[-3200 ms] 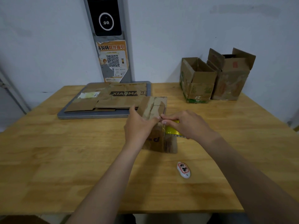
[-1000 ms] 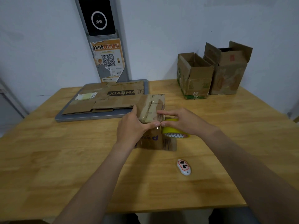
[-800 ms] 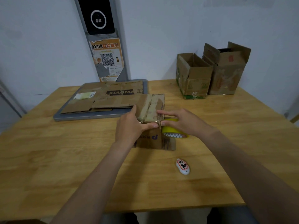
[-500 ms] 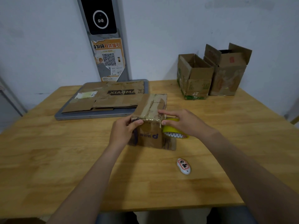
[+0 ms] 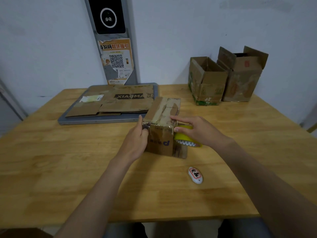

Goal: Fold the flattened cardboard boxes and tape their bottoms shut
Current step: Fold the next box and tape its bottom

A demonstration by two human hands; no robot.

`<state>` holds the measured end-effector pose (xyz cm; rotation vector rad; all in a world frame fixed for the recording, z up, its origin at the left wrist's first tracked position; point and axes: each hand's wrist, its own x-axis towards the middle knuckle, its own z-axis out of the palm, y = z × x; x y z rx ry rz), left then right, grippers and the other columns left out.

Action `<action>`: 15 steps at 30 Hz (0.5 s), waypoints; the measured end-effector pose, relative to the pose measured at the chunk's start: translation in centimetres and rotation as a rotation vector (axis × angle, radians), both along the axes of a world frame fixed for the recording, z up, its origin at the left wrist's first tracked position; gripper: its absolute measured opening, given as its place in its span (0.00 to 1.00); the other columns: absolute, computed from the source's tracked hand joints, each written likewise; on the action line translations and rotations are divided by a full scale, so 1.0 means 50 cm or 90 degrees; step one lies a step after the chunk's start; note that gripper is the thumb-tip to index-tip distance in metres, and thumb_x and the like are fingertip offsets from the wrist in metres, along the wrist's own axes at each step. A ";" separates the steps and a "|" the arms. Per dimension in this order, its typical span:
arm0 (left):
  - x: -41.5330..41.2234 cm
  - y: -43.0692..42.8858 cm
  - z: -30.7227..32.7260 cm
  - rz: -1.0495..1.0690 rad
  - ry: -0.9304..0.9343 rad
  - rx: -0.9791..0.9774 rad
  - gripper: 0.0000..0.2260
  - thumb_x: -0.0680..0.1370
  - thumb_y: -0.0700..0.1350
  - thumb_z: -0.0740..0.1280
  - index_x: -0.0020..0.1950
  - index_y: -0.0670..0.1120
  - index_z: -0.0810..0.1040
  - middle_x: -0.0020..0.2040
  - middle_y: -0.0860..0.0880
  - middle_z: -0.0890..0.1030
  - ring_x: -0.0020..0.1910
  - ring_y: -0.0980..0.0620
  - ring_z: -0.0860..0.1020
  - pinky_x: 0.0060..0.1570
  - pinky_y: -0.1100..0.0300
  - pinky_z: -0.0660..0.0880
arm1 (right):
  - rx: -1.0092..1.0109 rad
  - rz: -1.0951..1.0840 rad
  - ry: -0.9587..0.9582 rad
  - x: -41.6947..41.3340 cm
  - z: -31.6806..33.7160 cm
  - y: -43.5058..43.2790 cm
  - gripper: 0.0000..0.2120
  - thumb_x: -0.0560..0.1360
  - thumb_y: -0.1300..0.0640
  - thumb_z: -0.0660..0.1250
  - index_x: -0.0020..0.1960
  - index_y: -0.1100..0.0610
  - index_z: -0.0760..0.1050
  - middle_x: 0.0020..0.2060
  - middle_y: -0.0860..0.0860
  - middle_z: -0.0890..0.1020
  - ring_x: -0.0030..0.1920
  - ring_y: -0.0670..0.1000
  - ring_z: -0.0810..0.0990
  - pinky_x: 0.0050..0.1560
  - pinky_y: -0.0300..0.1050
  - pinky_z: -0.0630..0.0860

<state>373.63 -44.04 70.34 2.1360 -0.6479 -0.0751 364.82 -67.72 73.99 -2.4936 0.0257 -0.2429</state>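
A small folded cardboard box point(image 5: 161, 143) stands bottom-up in the middle of the wooden table point(image 5: 51, 169), with tape along its top seam. My left hand point(image 5: 137, 143) presses against the box's near left edge, thumb on the top corner. My right hand point(image 5: 197, 129) holds a yellow tape roll point(image 5: 186, 140) against the box's right side, its index finger lying on the top flaps. Flattened cardboard boxes point(image 5: 120, 103) lie stacked on a grey tray point(image 5: 96, 120) at the back left.
Two folded open boxes point(image 5: 207, 81) point(image 5: 243, 76) stand at the back right by the wall. A small white cutter with a red label point(image 5: 195, 175) lies near the front right of the taped box. A grey post with a poster point(image 5: 116, 60) rises behind the tray.
My left hand slid from the top of the box down to its near left edge. The right hand stays on the tape roll at the box's right side.
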 end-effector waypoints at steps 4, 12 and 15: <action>0.036 0.040 0.008 -0.077 0.102 -0.053 0.30 0.78 0.52 0.50 0.81 0.63 0.61 0.71 0.59 0.74 0.70 0.55 0.73 0.73 0.49 0.69 | -0.006 0.009 0.002 0.000 0.005 0.001 0.22 0.75 0.32 0.66 0.66 0.18 0.64 0.72 0.40 0.74 0.66 0.52 0.79 0.61 0.55 0.80; 0.049 0.066 0.002 -0.142 0.066 -0.054 0.18 0.85 0.59 0.56 0.75 0.70 0.66 0.59 0.79 0.75 0.68 0.62 0.76 0.60 0.55 0.81 | 0.000 0.020 0.010 0.014 0.000 -0.001 0.22 0.73 0.28 0.63 0.65 0.17 0.64 0.73 0.41 0.73 0.56 0.65 0.84 0.56 0.59 0.82; 0.052 0.056 -0.006 -0.087 -0.007 -0.059 0.15 0.86 0.56 0.58 0.71 0.69 0.73 0.57 0.69 0.81 0.59 0.61 0.81 0.56 0.48 0.83 | 0.006 0.012 -0.004 0.013 0.000 0.001 0.20 0.76 0.33 0.66 0.64 0.17 0.65 0.73 0.41 0.74 0.60 0.57 0.83 0.56 0.57 0.82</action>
